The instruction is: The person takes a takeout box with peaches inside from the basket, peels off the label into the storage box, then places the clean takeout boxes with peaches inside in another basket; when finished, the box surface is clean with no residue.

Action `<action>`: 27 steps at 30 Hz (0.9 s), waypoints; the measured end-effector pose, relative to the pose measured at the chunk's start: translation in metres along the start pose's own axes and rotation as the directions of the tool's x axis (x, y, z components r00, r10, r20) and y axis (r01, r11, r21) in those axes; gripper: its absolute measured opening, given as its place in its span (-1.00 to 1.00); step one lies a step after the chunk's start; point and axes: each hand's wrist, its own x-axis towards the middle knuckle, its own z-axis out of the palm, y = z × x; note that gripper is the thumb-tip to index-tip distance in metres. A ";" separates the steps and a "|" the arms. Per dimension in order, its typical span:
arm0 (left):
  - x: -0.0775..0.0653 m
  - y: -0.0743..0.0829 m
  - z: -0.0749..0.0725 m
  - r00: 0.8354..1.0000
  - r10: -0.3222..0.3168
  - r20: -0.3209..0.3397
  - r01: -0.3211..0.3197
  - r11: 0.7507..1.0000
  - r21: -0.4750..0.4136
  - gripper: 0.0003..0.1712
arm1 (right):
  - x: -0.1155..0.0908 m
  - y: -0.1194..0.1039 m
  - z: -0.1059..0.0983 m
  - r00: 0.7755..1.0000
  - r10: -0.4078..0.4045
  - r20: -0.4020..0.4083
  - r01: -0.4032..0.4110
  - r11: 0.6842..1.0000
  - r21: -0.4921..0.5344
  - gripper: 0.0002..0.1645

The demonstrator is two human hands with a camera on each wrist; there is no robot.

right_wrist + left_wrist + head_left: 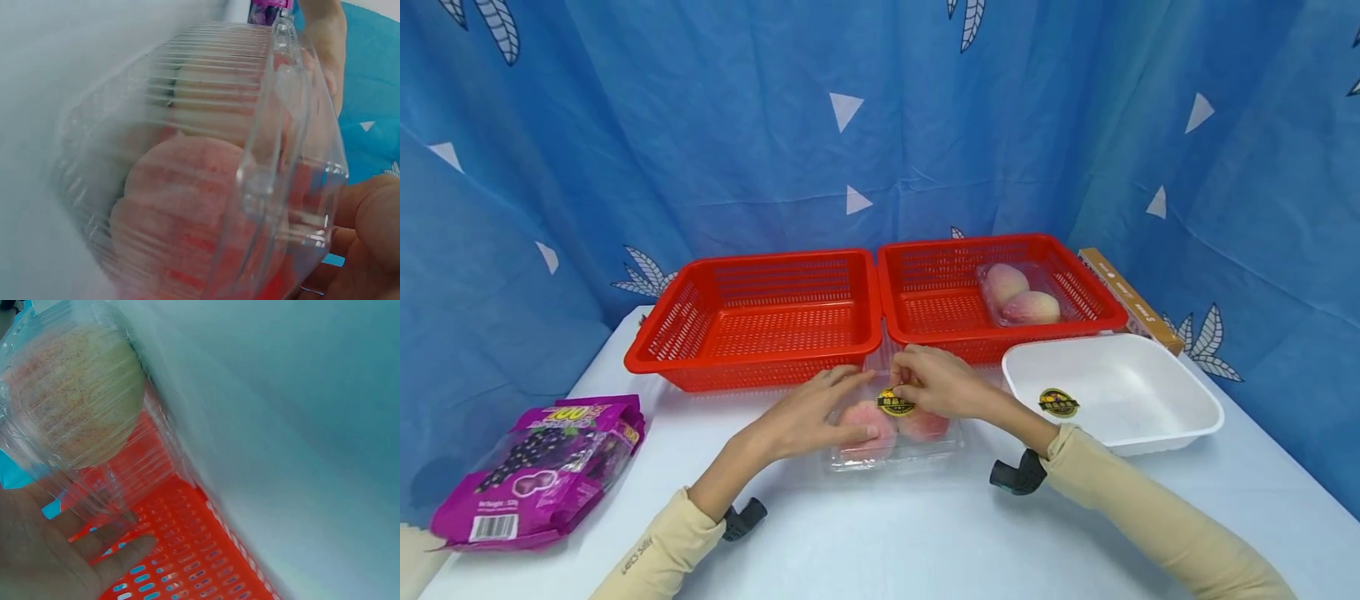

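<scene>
A clear plastic clamshell box [889,457] with two pink peaches [867,427] inside lies on the table between my hands. My left hand [808,417] rests along its left side, thumb over the front and fingers extended toward the back; the left wrist view shows those fingers [128,553] straight beside the plastic. On top of the box is a round black-and-gold sticker [895,403]. My right hand [943,383] has its fingers curled above the lid and pinches the sticker's upper right edge. In the right wrist view the box [206,162] largely fills the picture.
Two red baskets [760,364] stand behind; the right one holds another box of peaches [1032,307]. A white tray [1112,392] at the right bears a similar sticker [1058,403] on its near wall. A purple grape bag [542,475] lies left, and a long orange carton [1131,300] sits back right.
</scene>
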 end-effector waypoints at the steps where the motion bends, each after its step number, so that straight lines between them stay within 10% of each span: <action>1: 0.000 0.000 0.000 1.000 0.000 0.000 0.000 1.000 0.000 -0.03 | 0.000 0.001 0.000 1.000 -0.007 0.003 0.007 1.000 0.022 -0.87; 5: 0.001 -0.001 0.002 1.000 -0.002 -0.002 0.002 1.000 0.006 -0.03 | -0.001 0.006 -0.002 0.999 0.001 0.044 -0.011 0.972 0.235 -0.90; 11: 0.001 -0.003 0.002 1.000 0.002 -0.006 -0.002 1.000 0.009 -0.05 | -0.012 0.013 -0.021 0.993 0.098 0.069 -0.120 0.845 0.522 -0.88; 21: 0.001 -0.002 0.002 1.000 -0.013 0.003 0.013 1.000 0.002 -0.04 | -0.052 0.063 -0.086 0.975 0.105 0.198 -0.175 0.907 0.382 -0.78; 27: 0.001 -0.003 0.002 1.000 -0.028 0.014 0.028 1.000 0.001 -0.02 | -0.079 0.109 -0.132 0.898 0.218 0.383 -0.323 0.917 0.236 -0.74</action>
